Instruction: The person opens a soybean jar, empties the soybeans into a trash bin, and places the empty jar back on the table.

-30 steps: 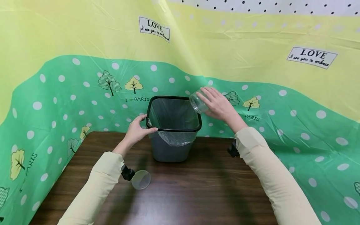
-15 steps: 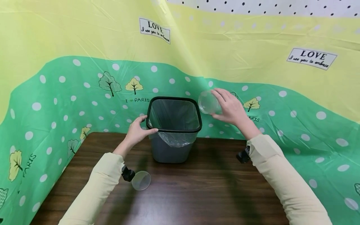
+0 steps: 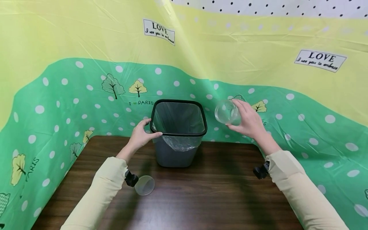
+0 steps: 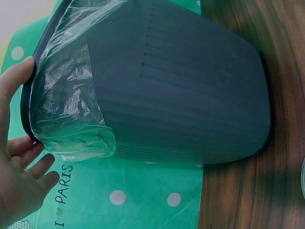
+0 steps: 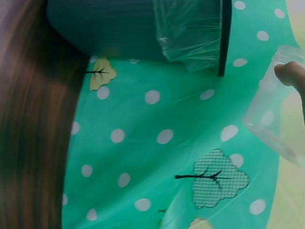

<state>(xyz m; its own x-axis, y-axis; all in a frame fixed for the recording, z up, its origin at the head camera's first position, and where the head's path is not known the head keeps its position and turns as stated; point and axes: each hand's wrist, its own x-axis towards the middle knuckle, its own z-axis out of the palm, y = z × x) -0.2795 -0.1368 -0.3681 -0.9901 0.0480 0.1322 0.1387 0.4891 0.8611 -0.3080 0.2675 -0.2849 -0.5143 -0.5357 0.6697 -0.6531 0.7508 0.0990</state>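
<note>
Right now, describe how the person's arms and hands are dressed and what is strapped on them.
Both arms wear long, pale cream-yellow sleeves reaching the wrists. The left hand and right hand are bare: no gloves, rings or markings show. A small black device is strapped at each wrist: the left wrist device and the right wrist device. No cables show.

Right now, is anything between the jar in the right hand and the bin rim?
No. In the head view, the clear jar held by the right hand hangs beside the bin rim, with only the polka-dot backdrop showing behind the gap.
</note>
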